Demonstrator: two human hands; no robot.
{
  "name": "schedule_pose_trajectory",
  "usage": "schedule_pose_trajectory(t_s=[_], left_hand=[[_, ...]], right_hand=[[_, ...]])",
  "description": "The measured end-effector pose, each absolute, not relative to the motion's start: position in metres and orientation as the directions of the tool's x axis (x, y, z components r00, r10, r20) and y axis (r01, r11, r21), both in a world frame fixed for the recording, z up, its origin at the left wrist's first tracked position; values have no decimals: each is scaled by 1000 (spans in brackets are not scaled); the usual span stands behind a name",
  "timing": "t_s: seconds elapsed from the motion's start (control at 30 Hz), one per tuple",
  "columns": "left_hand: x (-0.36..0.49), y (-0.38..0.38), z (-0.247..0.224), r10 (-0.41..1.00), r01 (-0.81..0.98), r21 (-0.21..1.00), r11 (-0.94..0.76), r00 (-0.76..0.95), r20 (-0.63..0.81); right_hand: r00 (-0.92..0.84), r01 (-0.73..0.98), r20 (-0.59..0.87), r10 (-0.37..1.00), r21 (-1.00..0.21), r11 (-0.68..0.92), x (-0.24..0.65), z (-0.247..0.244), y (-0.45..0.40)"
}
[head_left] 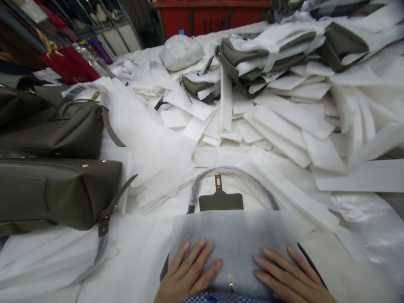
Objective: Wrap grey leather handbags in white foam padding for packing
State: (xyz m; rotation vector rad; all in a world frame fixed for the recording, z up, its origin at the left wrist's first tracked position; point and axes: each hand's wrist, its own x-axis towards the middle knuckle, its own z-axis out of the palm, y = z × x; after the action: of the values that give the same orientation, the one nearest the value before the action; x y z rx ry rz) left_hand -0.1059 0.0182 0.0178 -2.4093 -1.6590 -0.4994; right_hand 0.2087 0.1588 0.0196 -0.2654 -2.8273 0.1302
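Observation:
A dark olive handbag lies at the bottom centre, mostly covered by a thin white sheet (pixel 233 235). My left hand (pixel 191 271) rests with spread fingers on the sheet's left part, and my right hand (pixel 290 275) lies spread on its right part. Beyond the sheet's far edge show the bag's olive flap (pixel 221 202) with a gold clasp (pixel 218 182) and a plastic-wrapped handle (pixel 235 170) arching around them. A small metal fitting (pixel 231 286) is visible between my hands.
Finished-looking olive bags (pixel 57 189) lie at the left. Folded white sheets (pixel 280 130) are heaped beyond and to the right, with wrapped olive pieces (pixel 271 54) on top. A white plastic bag (pixel 182 52) and a red bin (pixel 211 19) are farther back.

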Motion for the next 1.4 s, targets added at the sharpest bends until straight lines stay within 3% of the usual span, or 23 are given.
schedule_pose_trajectory(t_s=[0.07,0.17,0.37,0.57,0.77,0.93,1.2,1.4], left_hand=[[-113,31,39,876,899,115,-422,372,306],[-114,53,64,897,896,183,-405,350,269],[-97,69,61,962,961,127,-245,225,151],[-99,69,62,982,965,183,-189,184,45],[-106,79,90,965,933,272,-234,257,-48],[-108,80,92,962,937,237,-257,272,-31],[-110,83,84,963,924,301,-238,264,-48],[-110,89,60,962,956,216,-198,232,-143]], right_hand=[[-956,146,235,177,-145,979,204,41,168],[-936,245,209,284,-194,950,187,62,179],[-869,395,260,421,-148,907,148,41,186],[-899,384,154,410,-174,907,145,42,188],[-907,363,115,406,-275,890,142,63,193],[-922,324,95,376,-345,881,143,59,202],[-926,331,68,372,-331,884,140,49,210],[-907,396,58,418,-224,890,124,43,214]])
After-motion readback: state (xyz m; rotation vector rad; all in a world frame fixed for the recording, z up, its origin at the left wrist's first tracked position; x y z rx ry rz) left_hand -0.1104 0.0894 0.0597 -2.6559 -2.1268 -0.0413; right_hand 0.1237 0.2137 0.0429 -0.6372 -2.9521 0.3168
